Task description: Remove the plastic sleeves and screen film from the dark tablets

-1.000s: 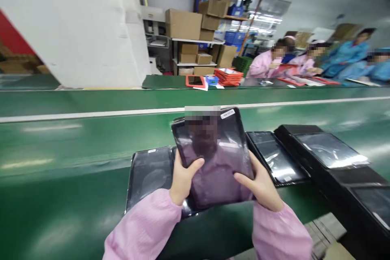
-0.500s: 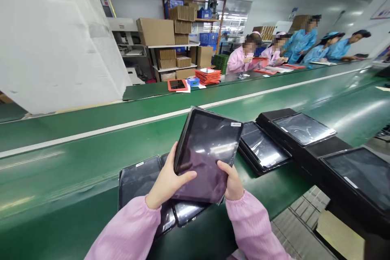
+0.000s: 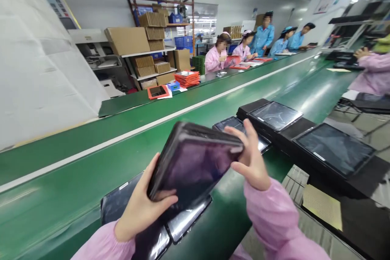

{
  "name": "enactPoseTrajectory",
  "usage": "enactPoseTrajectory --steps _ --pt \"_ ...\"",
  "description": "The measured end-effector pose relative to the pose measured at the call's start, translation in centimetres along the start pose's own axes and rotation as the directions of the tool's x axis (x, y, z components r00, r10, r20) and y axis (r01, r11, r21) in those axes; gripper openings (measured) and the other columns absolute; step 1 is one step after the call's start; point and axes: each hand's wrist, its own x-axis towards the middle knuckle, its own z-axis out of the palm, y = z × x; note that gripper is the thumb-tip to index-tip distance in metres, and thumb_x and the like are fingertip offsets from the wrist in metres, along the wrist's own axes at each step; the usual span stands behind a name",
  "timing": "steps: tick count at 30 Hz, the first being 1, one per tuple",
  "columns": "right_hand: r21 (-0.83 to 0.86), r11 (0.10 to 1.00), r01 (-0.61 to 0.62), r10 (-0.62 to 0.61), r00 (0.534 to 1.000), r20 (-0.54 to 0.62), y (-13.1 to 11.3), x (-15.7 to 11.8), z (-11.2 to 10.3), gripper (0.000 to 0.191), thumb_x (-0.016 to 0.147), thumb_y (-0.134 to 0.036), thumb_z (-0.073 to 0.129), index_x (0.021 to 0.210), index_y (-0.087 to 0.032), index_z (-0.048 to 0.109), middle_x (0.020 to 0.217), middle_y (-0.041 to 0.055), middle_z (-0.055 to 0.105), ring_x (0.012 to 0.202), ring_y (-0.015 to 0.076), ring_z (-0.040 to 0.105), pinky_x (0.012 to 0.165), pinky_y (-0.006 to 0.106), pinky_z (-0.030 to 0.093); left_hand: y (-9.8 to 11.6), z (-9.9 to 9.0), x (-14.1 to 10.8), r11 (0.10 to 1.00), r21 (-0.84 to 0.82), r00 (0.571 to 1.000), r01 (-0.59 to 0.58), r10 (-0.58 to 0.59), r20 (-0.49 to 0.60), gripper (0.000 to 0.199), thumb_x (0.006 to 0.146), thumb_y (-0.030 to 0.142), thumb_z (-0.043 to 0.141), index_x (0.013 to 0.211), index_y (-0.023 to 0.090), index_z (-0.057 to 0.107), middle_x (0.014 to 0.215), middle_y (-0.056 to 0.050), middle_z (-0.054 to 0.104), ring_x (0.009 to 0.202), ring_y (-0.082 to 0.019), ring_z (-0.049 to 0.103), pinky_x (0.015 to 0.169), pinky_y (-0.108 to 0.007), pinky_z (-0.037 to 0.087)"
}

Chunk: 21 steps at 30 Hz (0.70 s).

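A stack of black tablets [image 3: 195, 166] is held tilted above the green bench, its layered far edge raised toward me. Wrapped around its left side is my left hand [image 3: 146, 201], thumb on the front face. My right hand [image 3: 252, 158] holds the upper right corner, with the thumb in front and the fingers at the top edge. Under the stack, more tablets [image 3: 118, 197] lie on the bench, partly covered by the stack and my left arm. Behind my right hand, another tablet [image 3: 230, 124] is partly hidden.
On the right, black boxes [image 3: 289, 152] bear two film-covered tablets [image 3: 335, 146]. A yellowish sheet [image 3: 323, 205] lies below them. Across the green bench [image 3: 76, 162] are orange-framed items [image 3: 187, 79] and several seated or standing people. Another person's pink sleeve [image 3: 374, 75] shows at far right.
The stack has tipped, so its far edge faces me more. My right hand has moved from its lower right side up to the upper right corner. The view has turned rightward.
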Motion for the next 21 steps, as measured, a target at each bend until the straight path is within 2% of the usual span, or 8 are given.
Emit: enactPoseTrajectory --steps 2,4,6,10,14,17,19,21 --pt "-0.296 0.907 0.298 -0.25 0.95 0.189 -3.1 0.3 -1.6 0.115 0.057 -0.034 0.096 0.155 -0.037 0.037 0.159 0.0045 0.045 0.148 0.0352 0.038 0.124 0.051 0.028 1.3 -1.4 0.1 0.937 0.2 0.957 -0.286 0.272 0.098 0.087 0.08 0.03 0.075 0.157 0.036 0.032 0.132 -0.01 0.061 0.102 -0.028 0.071 0.083 -0.04 0.061" --pt "-0.433 0.791 0.432 -0.251 0.875 0.414 -5.3 -0.2 -2.2 0.104 0.057 -0.028 0.094 0.15 -0.035 0.048 0.154 0.0041 0.051 0.143 0.0359 0.046 0.124 0.047 0.029 2.6 -2.5 0.5 0.758 0.354 0.836 -0.548 0.484 0.26 0.084 0.083 0.019 0.066 0.157 0.039 0.03 0.12 -0.009 0.065 0.1 -0.026 0.069 0.082 -0.038 0.06" --pt "-0.451 0.772 0.448 -0.197 0.843 0.5 -6.2 -1.1 -1.9 0.093 0.064 -0.027 0.089 0.149 -0.031 0.05 0.139 0.0066 0.065 0.122 0.0318 0.066 0.112 0.04 0.047 3.8 -3.0 1.3 0.608 0.424 0.742 -0.671 0.551 0.382 0.085 0.084 0.013 0.059 0.158 0.039 0.027 0.115 -0.009 0.065 0.099 -0.026 0.067 0.081 -0.037 0.059" --pt "-0.362 0.883 0.299 -0.151 0.91 0.385 -5.2 -3.1 -1.5 0.066 0.065 -0.025 0.083 0.128 -0.027 0.062 0.099 0.0048 0.076 0.076 0.0232 0.075 0.069 0.03 0.061 5.3 -2.2 2.9 0.526 0.435 0.683 -0.73 0.538 0.495 0.076 0.085 0.017 0.061 0.156 0.033 0.035 0.12 -0.012 0.066 0.102 -0.027 0.068 0.082 -0.039 0.059" --pt "-0.284 0.956 0.071 -0.06 0.997 0.048 -3.4 -5.7 -3.0 0.069 0.051 -0.023 0.091 0.115 -0.027 0.066 0.096 0.0042 0.074 0.076 0.0253 0.072 0.066 0.034 0.061 6.2 -1.4 4.6 0.548 0.296 0.617 -0.783 0.618 0.487 0.064 0.086 0.027 0.069 0.146 0.033 0.049 0.13 -0.011 0.066 0.113 -0.029 0.067 0.092 -0.04 0.059" --pt "-0.092 0.958 -0.27 0.228 0.918 -0.325 -1.8 -6.4 -5.6 0.079 0.039 -0.021 0.095 0.112 -0.027 0.068 0.094 0.0035 0.076 0.076 0.0286 0.073 0.064 0.038 0.061 6.0 -2.3 5.4 0.672 0.282 0.728 -0.685 0.647 0.227 0.06 0.086 0.024 0.072 0.142 0.038 0.053 0.131 -0.004 0.067 0.119 -0.027 0.065 0.102 -0.045 0.056" --pt "0.059 0.918 -0.393 0.375 0.808 -0.454 -0.6 -5.6 -7.6 0.062 0.042 -0.03 0.094 0.099 -0.024 0.07 0.087 0.0049 0.077 0.074 0.0305 0.073 0.063 0.041 0.061 4.9 -3.7 5.0 0.82 0.253 0.848 -0.514 0.531 0.004 0.061 0.086 0.023 0.072 0.14 0.043 0.054 0.133 0.002 0.067 0.12 -0.026 0.065 0.108 -0.051 0.053" --pt "0.111 0.9 -0.422 0.416 0.75 -0.514 0.7 -4.2 -9.5 0.041 0.058 -0.039 0.087 0.09 -0.022 0.069 0.08 0.0065 0.077 0.073 0.0312 0.074 0.064 0.043 0.061 2.8 -5.6 3.9 0.929 0.144 0.924 -0.342 0.36 -0.128 0.059 0.086 0.025 0.072 0.138 0.049 0.055 0.137 0.008 0.065 0.121 -0.027 0.065 0.109 -0.057 0.052"
